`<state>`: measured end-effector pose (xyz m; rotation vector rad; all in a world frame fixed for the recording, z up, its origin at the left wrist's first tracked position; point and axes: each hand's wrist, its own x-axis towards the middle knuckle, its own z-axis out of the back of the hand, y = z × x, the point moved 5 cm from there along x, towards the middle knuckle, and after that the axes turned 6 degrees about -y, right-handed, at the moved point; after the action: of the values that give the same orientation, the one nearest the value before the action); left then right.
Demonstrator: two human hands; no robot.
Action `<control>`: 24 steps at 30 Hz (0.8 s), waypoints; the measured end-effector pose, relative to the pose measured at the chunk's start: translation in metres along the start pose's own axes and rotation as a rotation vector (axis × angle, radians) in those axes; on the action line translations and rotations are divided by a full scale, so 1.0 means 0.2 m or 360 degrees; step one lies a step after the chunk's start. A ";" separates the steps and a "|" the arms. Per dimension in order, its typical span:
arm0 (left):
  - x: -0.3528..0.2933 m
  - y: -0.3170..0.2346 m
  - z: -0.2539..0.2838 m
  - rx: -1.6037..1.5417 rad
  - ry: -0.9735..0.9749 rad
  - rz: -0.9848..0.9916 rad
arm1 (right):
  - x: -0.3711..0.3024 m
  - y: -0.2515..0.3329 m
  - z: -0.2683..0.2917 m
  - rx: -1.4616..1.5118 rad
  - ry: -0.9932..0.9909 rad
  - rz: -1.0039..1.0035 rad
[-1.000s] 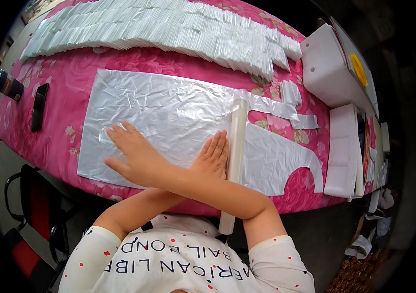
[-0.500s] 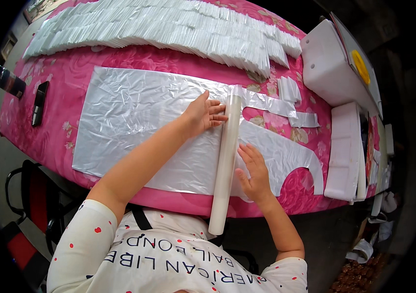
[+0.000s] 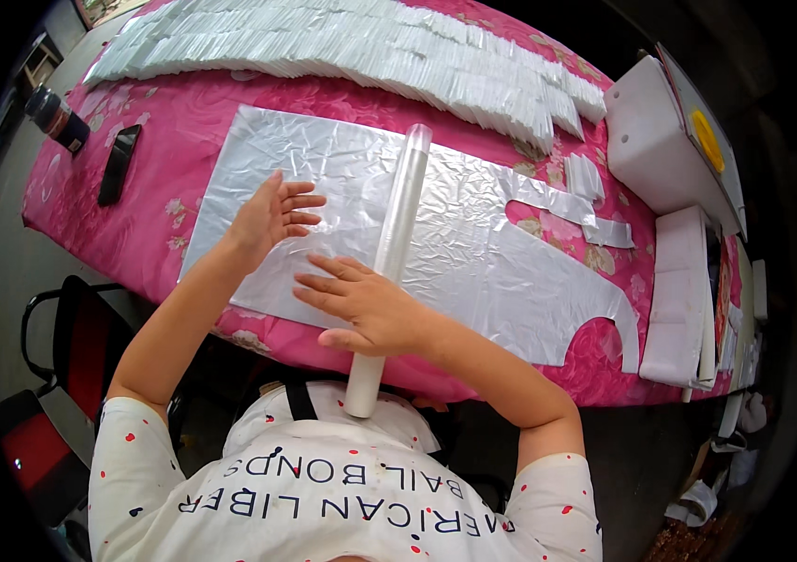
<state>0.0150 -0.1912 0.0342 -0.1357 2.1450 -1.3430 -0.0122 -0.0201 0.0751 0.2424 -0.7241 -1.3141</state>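
A thin, shiny white plastic sheet (image 3: pixel 473 244), cut like an apron with curved cut-outs and straps at its right end, lies wrinkled across the table. Across it, from near my lap toward the far edge, rests a long pale tube (image 3: pixel 403 192) that looks wrapped in clear film. My left hand (image 3: pixel 272 220) is over the left part of the sheet, fingers spread and holding nothing. With fingers apart, my right hand (image 3: pixel 361 304) lies across the near half of the tube and hides part of it; whether the palm presses on it I cannot tell.
Long rows of folded white plastic pieces (image 3: pixel 342 42) fill the far side of the pink flowered tablecloth (image 3: pixel 174 122). A phone (image 3: pixel 118 165) and a dark bottle (image 3: pixel 58 119) stand at the left. White foam boxes (image 3: pixel 665 140) bound the right. A small folded strip (image 3: pixel 584 178) lies near them.
The tube has moved left across the sheet. Both hands have also gone left, the right one now reaching over the tube. The whole view has shifted slightly.
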 end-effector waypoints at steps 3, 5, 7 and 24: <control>-0.24 0.02 0.30 -0.0033 -0.0133 0.0022 | 0.16 0.06 0.02 0.0319 -0.0050 0.0069; -0.41 0.04 0.43 0.0000 -0.0236 0.0027 | 0.21 -0.01 0.07 0.0255 -0.0188 0.0023; -0.58 0.08 0.53 0.0123 -0.0365 0.0011 | 0.25 -0.14 0.08 -0.0024 -0.0165 -0.0081; -0.81 0.21 0.51 0.1466 -0.0910 -0.0167 | 0.87 -0.26 -0.58 0.0120 -0.0996 -0.0899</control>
<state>0.2114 -0.1892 0.0367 -0.2220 0.9435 -1.9273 0.0302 -0.2230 0.0184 0.0906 -1.2962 -1.9359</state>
